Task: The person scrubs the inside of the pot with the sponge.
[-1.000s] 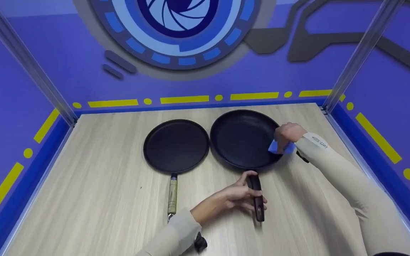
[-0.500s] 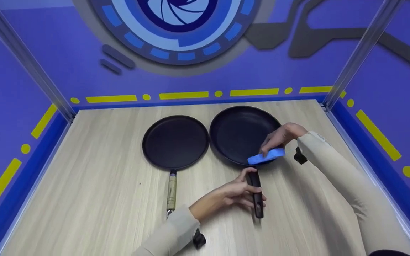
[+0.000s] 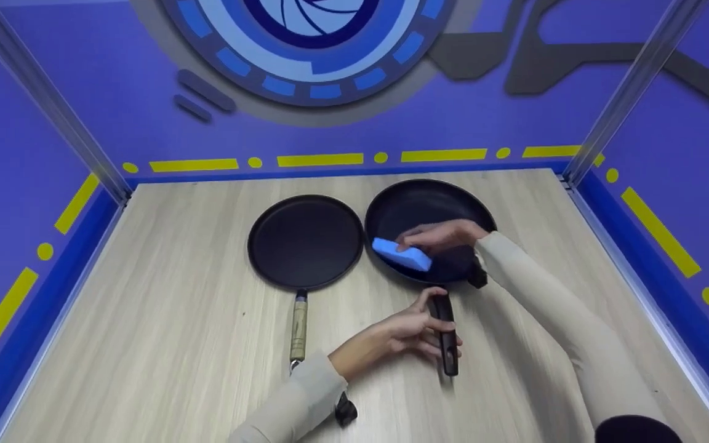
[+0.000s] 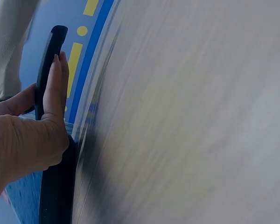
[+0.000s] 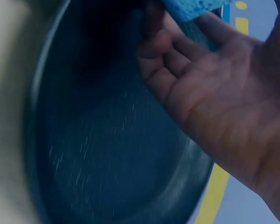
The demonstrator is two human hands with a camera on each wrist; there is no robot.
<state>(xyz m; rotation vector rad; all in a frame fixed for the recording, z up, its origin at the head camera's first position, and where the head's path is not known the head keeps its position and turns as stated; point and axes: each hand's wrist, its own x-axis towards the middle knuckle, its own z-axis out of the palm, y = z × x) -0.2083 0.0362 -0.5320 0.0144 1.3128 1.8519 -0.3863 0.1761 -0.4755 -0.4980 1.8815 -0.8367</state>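
A deep black frying pan [image 3: 422, 200] lies at the right of the table's far half, its black handle [image 3: 448, 351] toward the front. My left hand [image 3: 413, 329] grips that handle, thumb on one side and fingers on the other, as the left wrist view also shows. Over the pan's left inner side, my right hand [image 3: 437, 238] pinches a light blue sponge [image 3: 402, 254]. In the right wrist view the porous sponge [image 5: 191, 7] is partly cut off at the top, above the curled fingers. The sponge hides part of the pan's near-left wall.
A flat black griddle pan [image 3: 305, 242] with a bamboo-like handle [image 3: 298, 329] sits just left of the frying pan, rims nearly meeting. Blue-purple panels [image 3: 305, 138] with yellow markings enclose the wooden table [image 3: 164, 295] at the back and sides.
My right hand has swept the sponge from the frying pan's right side, along the near edge, to its left side. The left hand stays on the handle.
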